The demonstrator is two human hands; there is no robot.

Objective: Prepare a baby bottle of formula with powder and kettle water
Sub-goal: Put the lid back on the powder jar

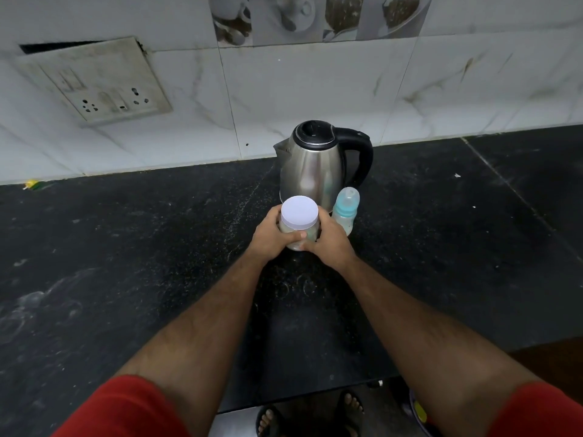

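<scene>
Both hands wrap a small clear plastic jar with a flat white screw lid [299, 223], at the centre of the frame. The left hand [273, 236] grasps the jar's left side, thumb laid across the front. The right hand [328, 239] grasps the right side, fingers curled round the back. Each grip is closed on the jar body, below the lid. The lid is on. The jar's base seems to rest on the dark speckled stone surface [126, 247], though the hands hide the contact. Pale contents show faintly through the wall; this is probably the formula powder.

Nearest the camera, two bare forearms with red sleeves reach forward from the lower corners.

Just right of the jar, and a little behind it, stands a clear baby bottle with a light blue collar and cap [346, 209], upright and closed. Behind both, toward the upper middle, stands a stainless steel electric kettle with a black lid and black handle [315, 165], spout to the left, handle to the right. Beyond it is a pale marbled tile wall with a white socket plate [97, 83] at the upper left.

The step in hand looks like opening the jar. To do it well, one hand should steady the body low while the other moves up to the lid and twists, keeping the jar level and clear of the bottle.
</scene>
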